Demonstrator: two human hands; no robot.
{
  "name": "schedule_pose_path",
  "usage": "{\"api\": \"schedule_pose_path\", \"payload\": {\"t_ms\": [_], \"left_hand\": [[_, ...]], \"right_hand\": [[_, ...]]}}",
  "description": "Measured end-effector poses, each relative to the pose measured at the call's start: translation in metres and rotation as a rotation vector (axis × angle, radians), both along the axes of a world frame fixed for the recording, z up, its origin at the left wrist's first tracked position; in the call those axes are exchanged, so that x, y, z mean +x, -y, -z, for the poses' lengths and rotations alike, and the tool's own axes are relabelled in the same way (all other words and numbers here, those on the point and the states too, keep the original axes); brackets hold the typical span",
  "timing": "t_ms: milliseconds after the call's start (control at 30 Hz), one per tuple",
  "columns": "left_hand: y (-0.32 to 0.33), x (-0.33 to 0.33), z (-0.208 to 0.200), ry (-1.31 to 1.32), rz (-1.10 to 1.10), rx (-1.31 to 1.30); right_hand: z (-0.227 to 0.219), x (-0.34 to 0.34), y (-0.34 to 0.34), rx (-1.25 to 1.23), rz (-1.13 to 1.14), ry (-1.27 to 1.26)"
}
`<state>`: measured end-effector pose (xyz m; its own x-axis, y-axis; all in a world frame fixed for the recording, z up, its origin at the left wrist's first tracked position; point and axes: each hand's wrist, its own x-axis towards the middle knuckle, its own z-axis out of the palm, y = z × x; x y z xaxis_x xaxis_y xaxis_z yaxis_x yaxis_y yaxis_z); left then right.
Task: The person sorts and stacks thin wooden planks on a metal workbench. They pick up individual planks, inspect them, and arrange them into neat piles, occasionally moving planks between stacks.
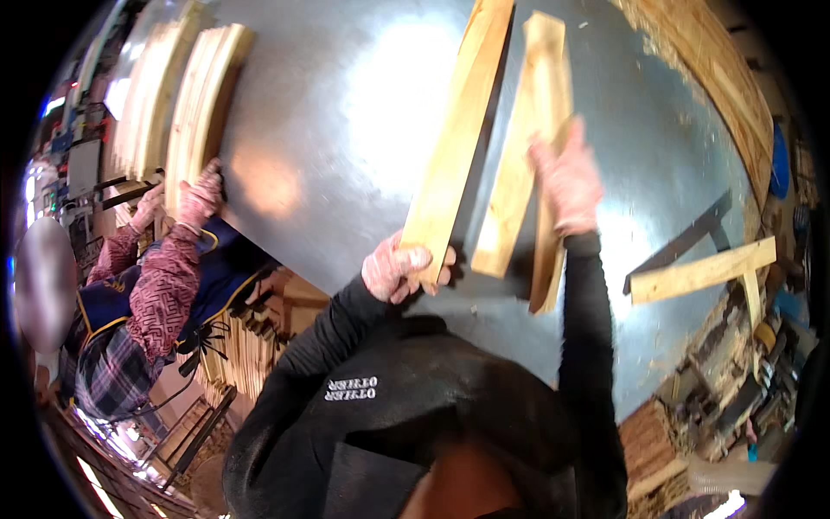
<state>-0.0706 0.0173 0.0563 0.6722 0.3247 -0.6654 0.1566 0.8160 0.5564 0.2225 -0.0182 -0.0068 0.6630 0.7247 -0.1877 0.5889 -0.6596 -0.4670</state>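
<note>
A long pale wooden slat [456, 143] slants up and away from my left hand [402, 268], which is closed round its near end, thumb on top. My right hand [571, 183], slightly blurred, grips the right side of two more wooden slats [510, 190]. These two cross near their far ends and spread apart toward me. Its palm and lower fingers are partly hidden. Both hands wear pinkish gloves. Beneath all three slats lies a shiny grey metal tabletop [320, 104].
At the left, another person's gloved hands [201, 195] touch stacked slats [201, 95]. A wooden T-shaped piece [705, 270] sits by the right table edge, beside sawdust and tools. A wooden board [713, 69] borders the far right. More slats [238, 350] are stacked below the table at left.
</note>
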Motion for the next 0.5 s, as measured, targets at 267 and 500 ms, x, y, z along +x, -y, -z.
{"api": "schedule_pose_path", "payload": {"t_ms": [267, 500], "left_hand": [[-0.191, -0.079, 0.038, -0.680, -0.215, 0.692], [-0.380, -0.033, 0.067, -1.019, -0.105, 0.940]], "right_hand": [[0.020, -0.090, -0.014, -0.057, -0.053, 0.217], [0.032, -0.085, -0.032, -0.106, -0.022, 0.238]]}}
